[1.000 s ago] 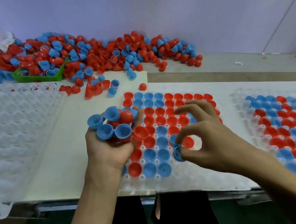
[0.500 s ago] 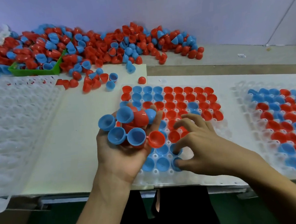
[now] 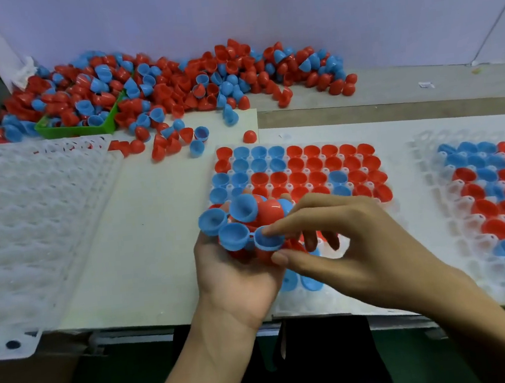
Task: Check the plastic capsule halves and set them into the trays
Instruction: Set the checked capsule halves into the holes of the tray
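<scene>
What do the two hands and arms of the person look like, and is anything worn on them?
Both are bare. The left hand and the right hand wear no gloves, and no rings show on the fingers. The wrists carry no watch or band. Both forearms are uncovered down to the lower edge of the picture, with no sleeve in view. The fingernails look short and unpainted.
</scene>
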